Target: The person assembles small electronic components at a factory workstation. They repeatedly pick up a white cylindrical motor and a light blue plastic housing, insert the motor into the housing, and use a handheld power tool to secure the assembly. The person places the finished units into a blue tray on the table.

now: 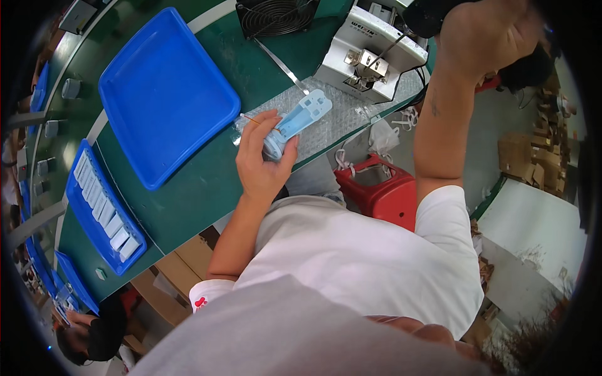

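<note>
My left hand (262,160) grips the lower end of a light blue plastic part (300,119) that lies on a sheet of bubble wrap (342,113) at the edge of the green table (207,182). A thin orange wire sticks out beside my fingers. My right hand (486,34) is raised at the upper right, closed around a black object (426,15); what the object is cannot be made out. A white short-sleeved shirt covers my torso below.
A large empty blue tray (164,94) lies left of the part. A narrow blue tray (103,210) holds several white pieces. A black fan (276,15) and a grey-white machine (370,53) stand behind. A red stool (379,188) and cardboard boxes (533,160) are on the floor. Another person (78,338) works at the lower left.
</note>
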The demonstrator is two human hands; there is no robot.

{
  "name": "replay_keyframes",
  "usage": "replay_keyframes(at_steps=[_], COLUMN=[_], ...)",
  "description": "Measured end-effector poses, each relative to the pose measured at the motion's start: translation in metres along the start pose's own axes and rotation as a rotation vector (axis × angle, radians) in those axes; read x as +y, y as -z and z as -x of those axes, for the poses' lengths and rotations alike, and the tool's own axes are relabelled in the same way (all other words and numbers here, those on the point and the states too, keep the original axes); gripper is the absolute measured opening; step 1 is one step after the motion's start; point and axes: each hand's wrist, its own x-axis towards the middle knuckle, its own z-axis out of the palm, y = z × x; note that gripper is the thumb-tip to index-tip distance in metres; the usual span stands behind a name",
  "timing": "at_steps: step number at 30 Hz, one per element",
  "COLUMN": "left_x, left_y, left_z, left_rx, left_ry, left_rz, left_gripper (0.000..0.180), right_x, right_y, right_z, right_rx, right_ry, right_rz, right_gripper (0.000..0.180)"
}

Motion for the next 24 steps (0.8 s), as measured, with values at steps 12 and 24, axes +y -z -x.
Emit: replay_keyframes(at_steps=[12,24], left_x=[0.007,0.002], left_y=[0.003,0.003], left_z=[-0.001,0.004], left_rx=[-0.02,0.035], left_ry=[-0.025,0.014], left_rz=[-0.055,-0.029], left_gripper=[0.045,0.046], right_x=[-0.033,-0.054], right_y=[0.057,-0.007], right_z=[0.048,0.036], right_rx=[0.04,0.155], right_ry=[-0.695,-0.54], right_rz=[-0.637,-0.088], right_gripper=[0.076,0.101])
